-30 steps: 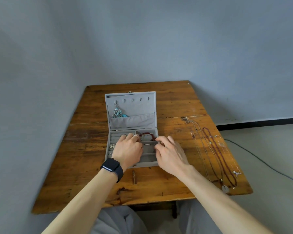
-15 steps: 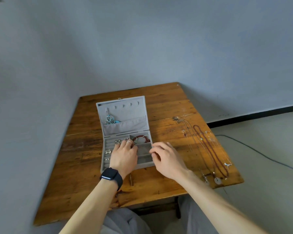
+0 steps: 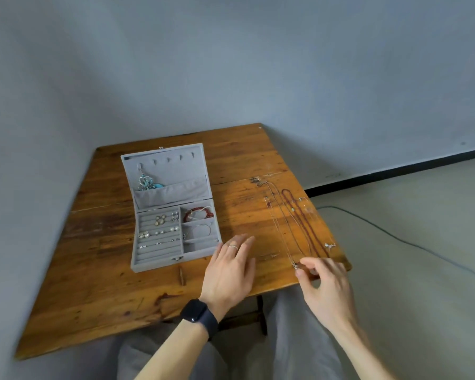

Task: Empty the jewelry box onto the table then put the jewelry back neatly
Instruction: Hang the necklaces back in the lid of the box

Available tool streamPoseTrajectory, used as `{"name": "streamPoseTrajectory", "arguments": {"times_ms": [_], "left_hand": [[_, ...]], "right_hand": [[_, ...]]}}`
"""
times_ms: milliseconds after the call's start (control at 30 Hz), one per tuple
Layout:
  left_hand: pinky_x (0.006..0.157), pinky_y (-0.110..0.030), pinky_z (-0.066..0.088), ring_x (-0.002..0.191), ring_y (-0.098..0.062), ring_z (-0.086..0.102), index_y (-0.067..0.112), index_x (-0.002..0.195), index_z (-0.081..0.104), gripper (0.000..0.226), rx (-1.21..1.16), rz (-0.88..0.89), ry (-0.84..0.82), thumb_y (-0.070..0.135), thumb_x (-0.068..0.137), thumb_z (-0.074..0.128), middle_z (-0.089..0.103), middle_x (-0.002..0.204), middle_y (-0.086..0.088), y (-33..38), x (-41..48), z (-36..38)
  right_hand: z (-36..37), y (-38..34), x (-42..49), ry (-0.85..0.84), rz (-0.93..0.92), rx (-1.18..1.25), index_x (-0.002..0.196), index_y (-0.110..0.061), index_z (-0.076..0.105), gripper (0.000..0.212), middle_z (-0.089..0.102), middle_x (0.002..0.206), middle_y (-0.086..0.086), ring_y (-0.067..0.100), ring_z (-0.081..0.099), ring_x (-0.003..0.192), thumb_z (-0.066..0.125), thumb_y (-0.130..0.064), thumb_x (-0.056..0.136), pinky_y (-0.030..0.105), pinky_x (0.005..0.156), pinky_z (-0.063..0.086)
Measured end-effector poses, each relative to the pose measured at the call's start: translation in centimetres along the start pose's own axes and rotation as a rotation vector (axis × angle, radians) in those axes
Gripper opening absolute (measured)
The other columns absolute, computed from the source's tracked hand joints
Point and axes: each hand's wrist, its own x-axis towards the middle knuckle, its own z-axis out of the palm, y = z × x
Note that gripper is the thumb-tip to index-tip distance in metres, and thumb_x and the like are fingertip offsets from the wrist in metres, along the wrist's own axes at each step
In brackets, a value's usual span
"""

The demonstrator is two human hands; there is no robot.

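The grey jewelry box [image 3: 159, 263] lies open on the wooden table [image 3: 93, 283], its lid [image 3: 173, 165] leaning back with a turquoise piece [image 3: 148, 183] hanging in it. Earrings [image 3: 159, 220] sit in the ring rolls, a red bracelet [image 3: 198, 212] and a silver bangle [image 3: 203, 229] in the right compartments. Silver chains [image 3: 279, 229] and a red bead necklace [image 3: 305, 223] stretch along the table's right side. My left hand [image 3: 231, 267] hovers flat just right of the box. My right hand [image 3: 321, 281] has its curved thumb and forefinger at a chain's pendant end [image 3: 295, 266], slightly apart.
A small silver piece [image 3: 329, 245] lies near the table's right edge, another [image 3: 270, 255] between my hands. Walls close in behind and left of the table. A cable [image 3: 395, 239] runs over the floor at right. My knees are under the near edge.
Both hands left the box and moved right: the left one now hovers beside the box, the right one reached the near end of the chains. The view swung right and down.
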Motion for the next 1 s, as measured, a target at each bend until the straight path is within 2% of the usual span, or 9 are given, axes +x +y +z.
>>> {"name": "streamPoseTrajectory", "arguments": {"times_ms": [167,333,467,533,567,633,733,867,1000], "left_hand": [[0.126,-0.042,0.002,0.151,-0.017,0.022,0.019,0.155,0.034,0.06,0.151,0.014,-0.048,0.047,0.104,0.021,0.034,0.16,0.001,-0.5,-1.0,2.8],[0.124,-0.041,-0.006,0.152,-0.018,0.02,0.018,0.156,0.031,0.063,0.169,0.023,-0.071,0.048,0.103,0.012,0.03,0.161,0.001,-0.5,-1.3,2.9],[0.124,-0.04,-0.006,0.151,-0.019,0.023,0.017,0.154,0.035,0.061,0.146,0.012,-0.045,0.047,0.103,0.018,0.034,0.16,0.0,-0.6,-1.4,2.9],[0.125,-0.04,0.011,0.144,-0.02,0.036,0.018,0.15,0.043,0.054,0.096,0.004,0.004,0.041,0.102,0.032,0.045,0.153,0.0,-0.2,-1.4,2.6],[0.118,-0.037,0.029,0.134,-0.02,0.046,0.02,0.144,0.049,0.048,0.056,-0.003,0.042,0.038,0.101,0.04,0.053,0.144,0.0,0.4,-1.4,2.1],[0.087,-0.03,0.052,0.105,-0.018,0.056,0.024,0.125,0.06,0.033,-0.007,-0.034,0.076,0.038,0.098,0.046,0.062,0.117,0.003,2.3,-1.3,0.7],[0.067,-0.03,0.053,0.083,-0.02,0.063,0.025,0.102,0.068,0.036,-0.189,-0.232,-0.134,0.051,0.096,0.043,0.067,0.09,0.003,5.1,0.2,-0.6],[0.057,-0.021,0.042,0.066,-0.01,0.058,0.018,0.097,0.076,0.048,-0.739,-0.573,-0.572,0.055,0.098,0.046,0.075,0.09,0.005,7.0,3.0,-1.3],[0.045,-0.019,0.033,0.054,-0.01,0.043,0.02,0.08,0.073,0.03,-0.864,-0.648,-0.556,0.046,0.091,0.063,0.063,0.067,0.008,7.5,4.0,-1.0]], "right_hand": [[0.1,0.5,-0.5,-0.018,-0.011,-0.157,0.103,-0.028,0.076,0.03,0.063,0.091,-0.006,0.021,0.053,0.089,0.079,-0.044,0.078,0.034,0.066,0.052],[0.5,0.2,-0.5,0.038,-0.044,-0.215,0.092,-0.026,0.079,0.023,0.066,0.085,-0.005,0.022,0.051,0.078,0.083,-0.041,0.075,0.029,0.058,0.047],[0.4,-0.3,-0.4,0.006,-0.037,-0.177,0.086,-0.028,0.076,0.011,0.063,0.082,-0.007,0.019,0.048,0.076,0.081,-0.033,0.078,0.026,0.057,0.041],[0.1,-0.6,-0.1,-0.052,0.008,-0.124,0.085,-0.031,0.071,0.008,0.061,0.082,-0.011,0.017,0.048,0.079,0.079,-0.032,0.081,0.027,0.058,0.043],[-0.1,-0.9,0.1,-0.08,0.033,-0.074,0.084,-0.032,0.069,0.008,0.061,0.082,-0.014,0.016,0.051,0.081,0.077,-0.032,0.083,0.029,0.06,0.046],[-0.9,-1.5,0.7,-0.125,0.094,0.068,0.082,-0.032,0.067,0.007,0.065,0.081,-0.018,0.01,0.059,0.084,0.073,-0.033,0.085,0.029,0.066,0.05],[-1.9,-2.0,1.4,-0.203,0.191,0.226,0.08,-0.033,0.068,0.007,0.068,0.08,-0.023,-0.005,0.061,0.084,0.072,-0.035,0.086,0.019,0.071,0.047],[-3.0,-2.1,1.7,-0.242,0.247,0.277,0.078,-0.035,0.069,0.007,0.068,0.08,-0.028,-0.005,0.063,0.084,0.074,-0.037,0.083,0.024,0.076,0.05],[-4.0,-2.2,1.3,-0.237,0.243,0.271,0.077,-0.036,0.069,0.007,0.067,0.078,-0.029,-0.007,0.062,0.078,0.075,-0.037,0.081,0.021,0.071,0.049]]}}
